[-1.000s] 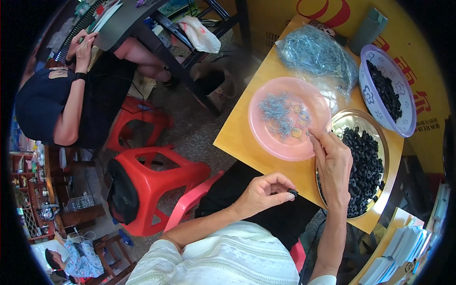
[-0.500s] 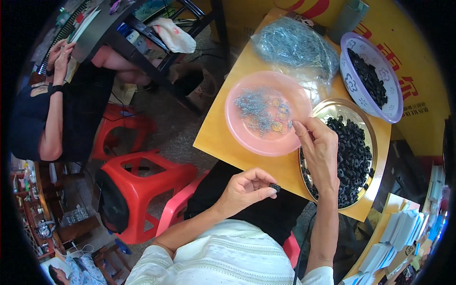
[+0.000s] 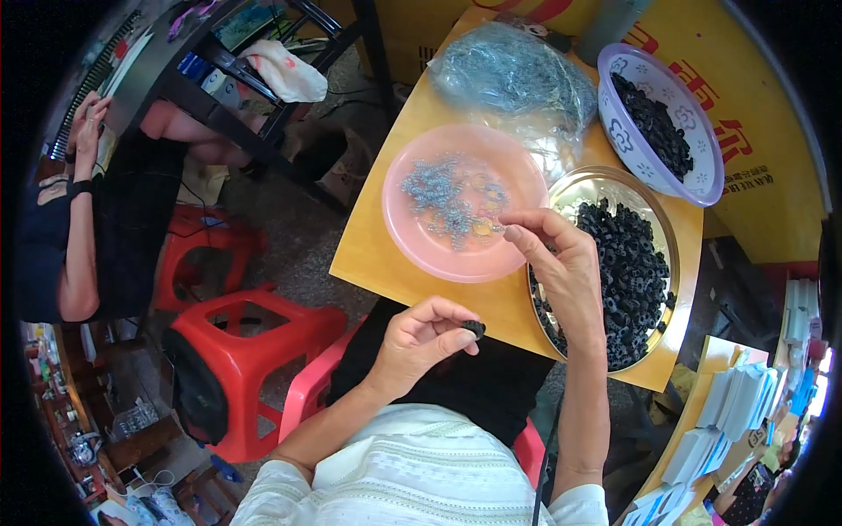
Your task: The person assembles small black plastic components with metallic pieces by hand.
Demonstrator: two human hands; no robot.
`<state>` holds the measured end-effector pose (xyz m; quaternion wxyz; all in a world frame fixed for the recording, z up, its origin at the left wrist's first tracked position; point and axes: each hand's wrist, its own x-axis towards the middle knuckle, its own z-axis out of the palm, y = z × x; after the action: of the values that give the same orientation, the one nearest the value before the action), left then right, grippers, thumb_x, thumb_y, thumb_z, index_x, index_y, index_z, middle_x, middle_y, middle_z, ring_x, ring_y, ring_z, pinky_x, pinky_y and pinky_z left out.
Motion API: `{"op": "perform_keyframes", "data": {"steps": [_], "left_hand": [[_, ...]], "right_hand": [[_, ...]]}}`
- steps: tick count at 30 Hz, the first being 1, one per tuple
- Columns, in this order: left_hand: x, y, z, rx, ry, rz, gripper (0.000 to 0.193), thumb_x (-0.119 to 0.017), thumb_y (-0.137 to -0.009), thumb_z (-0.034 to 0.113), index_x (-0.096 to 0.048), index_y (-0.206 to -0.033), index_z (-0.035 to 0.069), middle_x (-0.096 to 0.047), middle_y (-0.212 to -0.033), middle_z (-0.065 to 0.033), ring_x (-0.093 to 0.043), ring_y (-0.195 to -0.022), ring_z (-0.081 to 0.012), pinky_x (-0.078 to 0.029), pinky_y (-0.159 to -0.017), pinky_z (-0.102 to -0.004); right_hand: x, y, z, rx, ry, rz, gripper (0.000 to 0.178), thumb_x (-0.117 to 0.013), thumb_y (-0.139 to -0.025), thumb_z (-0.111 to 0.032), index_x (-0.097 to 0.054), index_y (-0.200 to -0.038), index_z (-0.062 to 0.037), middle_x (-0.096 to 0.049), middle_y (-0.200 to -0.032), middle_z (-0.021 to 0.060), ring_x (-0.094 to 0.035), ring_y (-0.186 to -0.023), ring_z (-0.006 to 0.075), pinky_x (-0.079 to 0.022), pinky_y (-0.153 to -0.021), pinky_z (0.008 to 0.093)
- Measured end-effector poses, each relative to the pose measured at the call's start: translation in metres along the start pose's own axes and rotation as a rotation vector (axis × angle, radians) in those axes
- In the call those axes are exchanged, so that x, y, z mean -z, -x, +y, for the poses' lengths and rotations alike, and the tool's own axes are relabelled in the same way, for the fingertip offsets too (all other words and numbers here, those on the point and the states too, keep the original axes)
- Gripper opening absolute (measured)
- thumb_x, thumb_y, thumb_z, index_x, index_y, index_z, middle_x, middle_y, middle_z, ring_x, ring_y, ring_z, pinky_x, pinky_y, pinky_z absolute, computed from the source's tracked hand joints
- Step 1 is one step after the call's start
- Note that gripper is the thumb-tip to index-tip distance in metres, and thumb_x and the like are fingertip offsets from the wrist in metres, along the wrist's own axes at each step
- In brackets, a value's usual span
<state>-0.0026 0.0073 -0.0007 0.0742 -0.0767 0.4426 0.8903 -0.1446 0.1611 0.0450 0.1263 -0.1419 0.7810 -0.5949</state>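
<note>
My left hand (image 3: 419, 344) pinches a small black plastic part (image 3: 474, 329) between thumb and fingertips, in front of the table's near edge. Over the right side of a pink plastic bowl (image 3: 405, 235), my right hand (image 3: 568, 279) has its thumb and index finger pressed together; whatever lies between them is too small to name. Inside the bowl is a loose pile of small silvery metal pieces (image 3: 436, 195). Beneath and beside my right forearm stands a round shiny metal tray (image 3: 605, 175), heaped with black plastic parts (image 3: 624, 285).
On the yellow table (image 3: 364, 254), a clear bag of metal pieces (image 3: 513, 77) lies behind the bowl. A lilac-rimmed basin (image 3: 621, 131) holds more black parts at the back right. Red stools (image 3: 254, 351) stand left. Another person (image 3: 79, 254) sits at a dark table at far left.
The whole view has shifted slightly. My right hand has moved a little left, farther over the pink bowl. My left hand keeps its pinch on the black part.
</note>
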Motion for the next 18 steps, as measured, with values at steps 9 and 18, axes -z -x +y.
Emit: {"op": "perform_keyframes", "data": {"steps": [9,18], "left_hand": [[0.006,-0.007,0.014,-0.103,0.083,0.082,0.018,-0.060,-0.092,0.000,-0.058,-0.111,-0.001,-0.068,-0.102,-0.0142,-0.069,-0.091,-0.0205,-0.055,-0.086,-0.0327],[0.002,-0.008,0.016,-0.108,0.058,0.089,0.016,-0.060,-0.092,0.001,-0.056,-0.108,0.000,-0.067,-0.104,-0.0165,-0.069,-0.092,-0.0221,-0.055,-0.086,-0.0343]], "right_hand": [[-0.006,0.021,-0.019,-0.188,-0.262,-0.121,0.019,-0.067,-0.092,-0.016,-0.070,-0.100,0.0009,-0.066,-0.083,-0.0001,-0.054,-0.074,0.0038,-0.045,-0.070,0.0206],[-0.007,0.002,-0.005,0.199,0.437,0.062,0.013,-0.069,-0.085,-0.010,-0.071,-0.095,-0.0030,-0.060,-0.075,0.0090,-0.056,-0.064,0.0132,-0.045,-0.059,0.0267]]}}
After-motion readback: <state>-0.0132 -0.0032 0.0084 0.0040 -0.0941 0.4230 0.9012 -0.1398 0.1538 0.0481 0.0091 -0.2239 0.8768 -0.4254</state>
